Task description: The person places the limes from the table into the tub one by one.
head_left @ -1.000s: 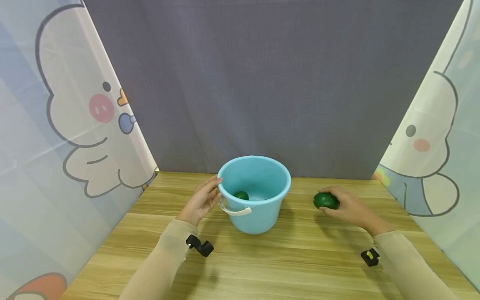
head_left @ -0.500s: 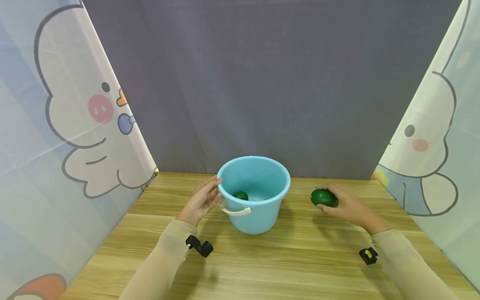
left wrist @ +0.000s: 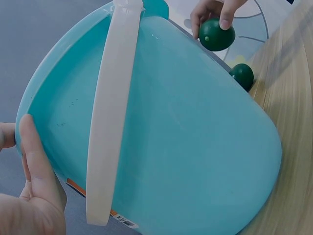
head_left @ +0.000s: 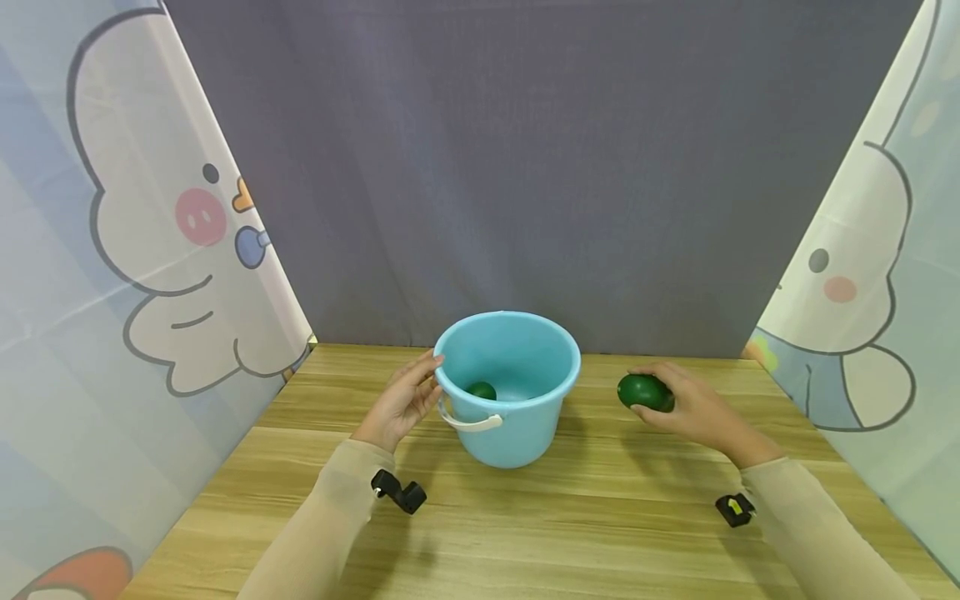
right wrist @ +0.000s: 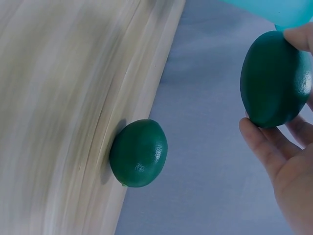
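A light blue bucket (head_left: 517, 429) stands upright on the wooden table, its white handle (head_left: 472, 423) hanging down on the near left side. My left hand (head_left: 401, 404) grips its left rim, with fingers on both sides of the edge in the left wrist view. To the bucket's right, my right hand (head_left: 693, 412) holds a dark green lime (head_left: 643, 392) between thumb and fingers, raised above the table. Another lime (right wrist: 139, 154) lies on the tabletop; the right hand hides it in the head view. Inside the bucket, a green lime (head_left: 482, 390) shows partly over the near rim.
The wooden table (head_left: 540, 533) reaches back to a dark grey curtain (head_left: 510, 167). Cartoon-printed cloth panels (head_left: 150, 208) hang at both sides. Each wrist wears a black camera mount (head_left: 399, 490).
My right hand has drifted left and slightly up in the head view, carrying the lime a little nearer the bucket. The left hand and bucket keep their places.
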Demonstrator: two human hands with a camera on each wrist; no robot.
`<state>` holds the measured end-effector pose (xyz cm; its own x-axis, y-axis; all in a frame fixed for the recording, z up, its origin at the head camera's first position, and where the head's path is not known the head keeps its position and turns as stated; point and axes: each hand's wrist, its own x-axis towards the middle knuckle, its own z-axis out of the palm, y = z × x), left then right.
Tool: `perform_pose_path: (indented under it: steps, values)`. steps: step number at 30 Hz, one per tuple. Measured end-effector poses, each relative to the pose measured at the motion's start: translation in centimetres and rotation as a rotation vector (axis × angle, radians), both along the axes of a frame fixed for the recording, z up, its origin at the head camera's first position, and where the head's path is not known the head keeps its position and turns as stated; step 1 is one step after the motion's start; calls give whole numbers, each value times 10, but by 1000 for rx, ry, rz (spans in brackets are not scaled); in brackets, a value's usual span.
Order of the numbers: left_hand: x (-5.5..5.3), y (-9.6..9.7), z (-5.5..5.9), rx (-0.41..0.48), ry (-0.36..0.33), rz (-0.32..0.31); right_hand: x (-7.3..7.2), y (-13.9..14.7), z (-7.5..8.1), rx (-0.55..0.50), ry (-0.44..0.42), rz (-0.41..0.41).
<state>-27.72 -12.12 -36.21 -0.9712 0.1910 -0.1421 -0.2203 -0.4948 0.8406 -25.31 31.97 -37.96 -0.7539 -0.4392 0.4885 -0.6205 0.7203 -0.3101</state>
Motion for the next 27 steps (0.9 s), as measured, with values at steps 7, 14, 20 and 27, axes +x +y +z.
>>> perform_pose_path:
  steps: [7,14,20,27]
  values:
    - [0,0,0,-10,1,0,0,-2,2,0,45,19]
    - [0,0,0,-3,2,-2,0,-4,4,2,51,27]
    - [0,0,1,5,5,-9,2,-6,6,4,56,17]
    - [0,0,0,3,7,-10,1,-10,9,-12,103,39]
